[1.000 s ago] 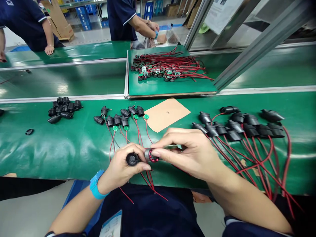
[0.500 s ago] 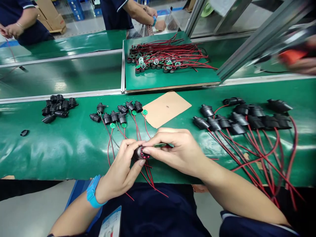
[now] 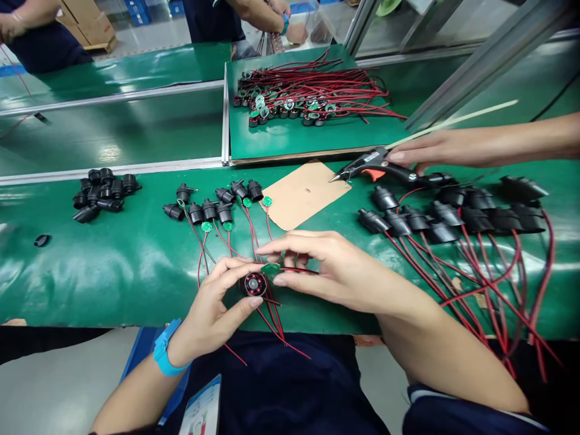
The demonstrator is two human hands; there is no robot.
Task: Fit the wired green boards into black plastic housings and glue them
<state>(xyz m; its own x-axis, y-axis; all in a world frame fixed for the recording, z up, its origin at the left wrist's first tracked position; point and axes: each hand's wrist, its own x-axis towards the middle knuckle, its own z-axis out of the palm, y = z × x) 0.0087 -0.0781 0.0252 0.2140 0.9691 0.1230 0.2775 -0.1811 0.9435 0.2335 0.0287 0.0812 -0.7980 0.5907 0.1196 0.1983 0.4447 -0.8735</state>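
My left hand (image 3: 226,296) grips a round black housing (image 3: 254,284) between thumb and fingers. Its open face is turned up toward me, showing a ring of red marks around a grey centre. Just right of it is a small green circuit board (image 3: 272,267), with a red wire running toward my right palm. My right hand (image 3: 326,272) hovers over the board and wire with thumb and index finger apart. Whether its curled fingers touch the wire I cannot tell. Red wires (image 3: 272,320) hang below the housing.
Black housings with green boards (image 3: 211,211) lie ahead; loose black caps (image 3: 102,192) sit left. Wired black housings (image 3: 453,214) fill the right. Another person's hand (image 3: 435,151) holds a glue gun (image 3: 376,163) near a cardboard piece (image 3: 308,196). Wired parts (image 3: 308,96) cover a raised shelf.
My right thumb and index finger have come off the housing's face and spread apart. The housing now faces me more. The other person's hand has brought the glue gun down by the cardboard.
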